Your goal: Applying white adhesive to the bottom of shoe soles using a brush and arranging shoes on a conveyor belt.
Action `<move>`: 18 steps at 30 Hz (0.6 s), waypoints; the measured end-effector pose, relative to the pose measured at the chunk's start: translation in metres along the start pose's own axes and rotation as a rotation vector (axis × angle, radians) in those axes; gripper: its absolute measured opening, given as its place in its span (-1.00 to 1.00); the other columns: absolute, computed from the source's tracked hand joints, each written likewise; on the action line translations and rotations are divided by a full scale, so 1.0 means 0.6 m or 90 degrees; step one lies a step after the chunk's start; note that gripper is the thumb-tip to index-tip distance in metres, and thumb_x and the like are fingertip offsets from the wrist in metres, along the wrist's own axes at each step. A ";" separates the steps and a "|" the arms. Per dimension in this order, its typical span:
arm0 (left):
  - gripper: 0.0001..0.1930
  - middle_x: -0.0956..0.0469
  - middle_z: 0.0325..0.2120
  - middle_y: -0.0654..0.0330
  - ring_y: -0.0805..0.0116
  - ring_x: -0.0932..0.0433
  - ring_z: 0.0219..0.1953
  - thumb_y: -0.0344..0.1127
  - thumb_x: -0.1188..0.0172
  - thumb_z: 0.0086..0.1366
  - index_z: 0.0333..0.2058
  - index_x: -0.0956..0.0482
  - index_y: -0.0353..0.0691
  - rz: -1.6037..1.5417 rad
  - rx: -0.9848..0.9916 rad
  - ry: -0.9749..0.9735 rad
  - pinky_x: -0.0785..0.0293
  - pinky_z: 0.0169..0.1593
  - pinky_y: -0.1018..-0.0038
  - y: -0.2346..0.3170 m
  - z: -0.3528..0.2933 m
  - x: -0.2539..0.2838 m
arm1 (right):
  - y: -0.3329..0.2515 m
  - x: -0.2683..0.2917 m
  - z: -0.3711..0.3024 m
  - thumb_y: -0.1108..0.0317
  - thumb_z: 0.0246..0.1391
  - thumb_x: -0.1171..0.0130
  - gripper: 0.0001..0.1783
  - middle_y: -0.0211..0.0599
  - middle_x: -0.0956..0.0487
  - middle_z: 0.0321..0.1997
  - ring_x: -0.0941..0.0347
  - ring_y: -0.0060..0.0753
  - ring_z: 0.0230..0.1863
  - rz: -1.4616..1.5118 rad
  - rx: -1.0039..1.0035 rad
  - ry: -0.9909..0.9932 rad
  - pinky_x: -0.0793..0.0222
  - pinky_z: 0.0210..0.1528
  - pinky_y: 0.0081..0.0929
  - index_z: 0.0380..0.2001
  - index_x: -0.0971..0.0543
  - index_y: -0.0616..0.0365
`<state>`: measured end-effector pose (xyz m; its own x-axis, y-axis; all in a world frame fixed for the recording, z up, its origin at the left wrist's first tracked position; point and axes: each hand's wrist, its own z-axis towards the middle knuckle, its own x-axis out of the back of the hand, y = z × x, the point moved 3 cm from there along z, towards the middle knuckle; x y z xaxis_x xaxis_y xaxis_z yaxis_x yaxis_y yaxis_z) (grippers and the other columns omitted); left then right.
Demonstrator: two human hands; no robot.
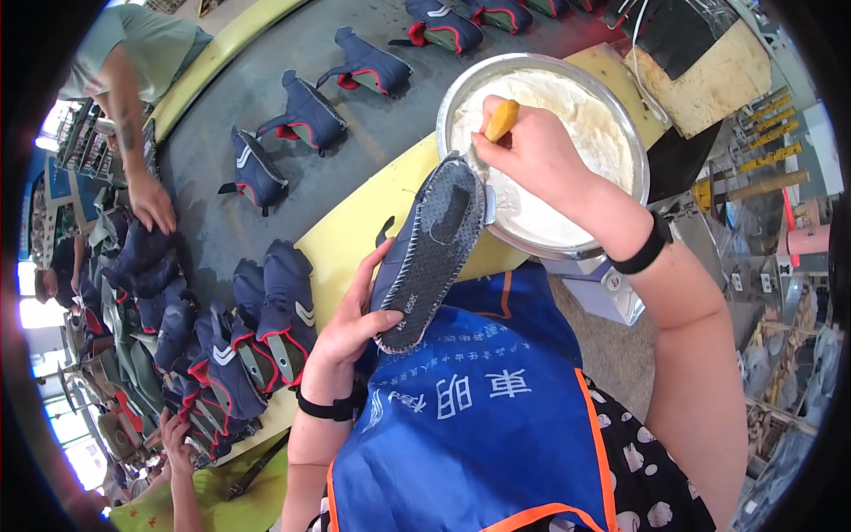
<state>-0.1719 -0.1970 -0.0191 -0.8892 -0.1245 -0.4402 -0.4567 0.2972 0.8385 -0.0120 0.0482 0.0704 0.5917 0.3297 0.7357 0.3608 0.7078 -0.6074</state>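
Note:
My left hand (353,326) grips a dark navy shoe upper (434,262) near one end, thumb pressed on its stitched dark bottom, which faces up. The upper's other end reaches the bowl's near-left rim. In my right hand (542,151) is a yellow-handled brush (503,120), fingers closed round its handle. Its working end is mostly hidden, close to the upper's far edge. Below my right hand a round metal bowl (523,62) holds thick white paste (545,217).
Several navy uppers with red trim stand on the dark conveyor belt (199,151), bordered by a yellow edge (341,222). More uppers (288,293) crowd the left. A co-worker's hand (151,202) touches that pile; another person's hand (175,442) is lower left.

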 end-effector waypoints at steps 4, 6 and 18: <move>0.05 -0.25 0.31 -0.13 0.05 -0.36 0.31 -0.33 -0.26 0.01 0.46 0.11 -0.22 -0.057 0.001 -0.024 -0.23 0.37 0.23 0.010 0.001 0.006 | -0.011 -0.015 0.016 0.24 0.11 -0.23 -0.78 -0.14 -0.54 -0.54 -0.51 0.04 -0.43 0.070 0.045 -0.016 -0.40 -0.36 -0.18 -0.37 -0.43 0.12; 0.03 -0.23 0.33 -0.13 0.07 -0.34 0.33 -0.27 -0.21 0.03 0.46 0.11 -0.28 -0.083 -0.004 -0.039 -0.27 0.36 0.27 0.013 0.001 0.007 | -0.026 -0.021 0.019 0.25 0.13 -0.22 -0.76 -0.17 -0.53 -0.50 -0.49 0.02 -0.41 0.095 0.102 -0.016 -0.38 -0.36 -0.20 -0.37 -0.38 0.10; 0.01 -0.21 0.35 -0.09 0.11 -0.33 0.33 -0.27 -0.19 0.05 0.46 0.10 -0.28 -0.113 0.004 -0.026 -0.28 0.36 0.29 0.008 -0.005 0.021 | -0.108 -0.044 0.015 0.38 0.17 -0.29 -0.79 -0.34 -0.49 -0.48 -0.43 -0.46 -0.43 0.275 0.168 -0.132 -0.33 -0.33 -0.48 -0.43 -0.45 0.17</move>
<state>-0.1853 -0.1997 -0.0197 -0.7931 -0.1367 -0.5936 -0.6056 0.2806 0.7446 -0.0571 -0.0007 0.0928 0.4819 0.7228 0.4953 -0.0930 0.6043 -0.7913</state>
